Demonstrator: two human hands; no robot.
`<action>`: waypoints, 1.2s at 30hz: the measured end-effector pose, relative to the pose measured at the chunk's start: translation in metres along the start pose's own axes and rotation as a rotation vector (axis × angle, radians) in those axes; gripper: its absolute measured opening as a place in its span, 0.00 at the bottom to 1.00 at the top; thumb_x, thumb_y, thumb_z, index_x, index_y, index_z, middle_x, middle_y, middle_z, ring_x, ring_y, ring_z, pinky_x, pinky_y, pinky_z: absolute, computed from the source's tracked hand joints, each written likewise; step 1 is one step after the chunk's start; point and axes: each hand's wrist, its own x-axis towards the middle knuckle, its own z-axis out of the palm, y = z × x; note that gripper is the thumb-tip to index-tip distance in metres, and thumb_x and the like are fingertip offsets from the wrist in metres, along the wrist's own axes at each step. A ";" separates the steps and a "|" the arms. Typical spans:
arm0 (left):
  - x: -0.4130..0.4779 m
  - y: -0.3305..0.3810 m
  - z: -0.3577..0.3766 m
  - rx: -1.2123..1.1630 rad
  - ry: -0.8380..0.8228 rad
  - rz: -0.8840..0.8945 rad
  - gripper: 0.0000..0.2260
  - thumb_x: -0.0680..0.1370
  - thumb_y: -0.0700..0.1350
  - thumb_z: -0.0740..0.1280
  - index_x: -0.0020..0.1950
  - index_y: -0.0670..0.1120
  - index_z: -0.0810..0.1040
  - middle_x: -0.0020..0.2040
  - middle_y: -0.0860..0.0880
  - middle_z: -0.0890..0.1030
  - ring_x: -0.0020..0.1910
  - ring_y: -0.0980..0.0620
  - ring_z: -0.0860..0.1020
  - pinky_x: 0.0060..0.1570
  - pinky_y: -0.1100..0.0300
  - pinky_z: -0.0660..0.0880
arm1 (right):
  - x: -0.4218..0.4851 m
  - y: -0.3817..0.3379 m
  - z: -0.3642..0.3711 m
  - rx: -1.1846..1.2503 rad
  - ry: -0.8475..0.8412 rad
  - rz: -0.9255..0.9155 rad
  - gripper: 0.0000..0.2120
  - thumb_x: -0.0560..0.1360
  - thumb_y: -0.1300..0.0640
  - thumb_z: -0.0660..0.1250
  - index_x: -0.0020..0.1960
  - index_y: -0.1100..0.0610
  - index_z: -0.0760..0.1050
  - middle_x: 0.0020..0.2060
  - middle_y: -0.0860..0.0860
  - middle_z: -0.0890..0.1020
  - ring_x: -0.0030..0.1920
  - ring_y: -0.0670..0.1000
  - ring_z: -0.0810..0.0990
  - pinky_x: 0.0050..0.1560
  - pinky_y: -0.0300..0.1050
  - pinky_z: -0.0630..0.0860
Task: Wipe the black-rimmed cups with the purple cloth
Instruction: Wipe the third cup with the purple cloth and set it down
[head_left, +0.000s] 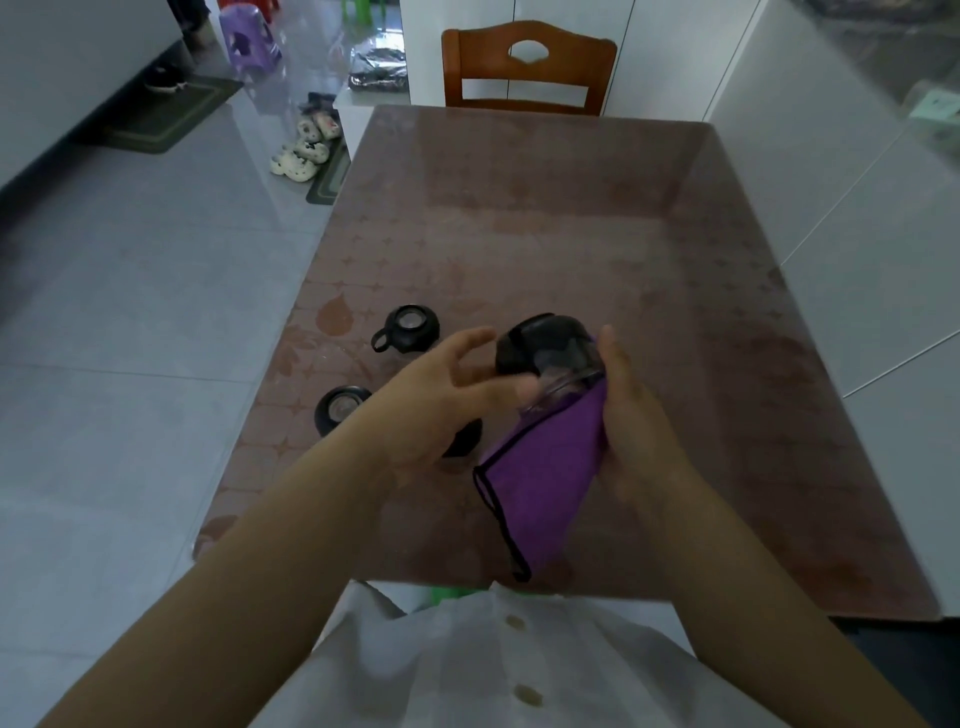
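Three black-rimmed cups show plainly, with one purple cloth. The right hand holds one cup tilted above the table, its fingers clamped round the cloth that wraps the cup's lower part and hangs down. The left hand is just beside that cup, fingers apart and blurred. Two cups stand on the table to the left: a handled cup and a nearer cup. A dark shape is partly hidden behind the left hand.
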 end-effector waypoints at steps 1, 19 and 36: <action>-0.001 -0.003 0.002 0.031 -0.003 0.040 0.40 0.60 0.53 0.79 0.70 0.53 0.68 0.61 0.53 0.79 0.58 0.52 0.79 0.66 0.45 0.70 | 0.001 0.000 -0.002 0.029 -0.018 -0.003 0.19 0.75 0.38 0.56 0.48 0.50 0.79 0.43 0.52 0.86 0.44 0.52 0.84 0.49 0.52 0.80; 0.010 -0.019 0.007 -0.271 -0.052 0.101 0.14 0.69 0.52 0.61 0.53 0.53 0.76 0.42 0.58 0.84 0.41 0.62 0.82 0.37 0.70 0.77 | -0.001 0.002 0.005 -0.129 -0.022 -0.083 0.27 0.67 0.29 0.59 0.52 0.46 0.81 0.51 0.51 0.84 0.54 0.53 0.81 0.61 0.57 0.74; 0.012 -0.014 0.002 -0.062 0.131 0.186 0.28 0.70 0.58 0.70 0.65 0.46 0.71 0.56 0.51 0.80 0.53 0.56 0.78 0.51 0.66 0.74 | -0.001 0.006 -0.007 -0.724 0.101 -0.763 0.18 0.77 0.41 0.46 0.65 0.37 0.63 0.67 0.33 0.59 0.65 0.41 0.62 0.67 0.36 0.57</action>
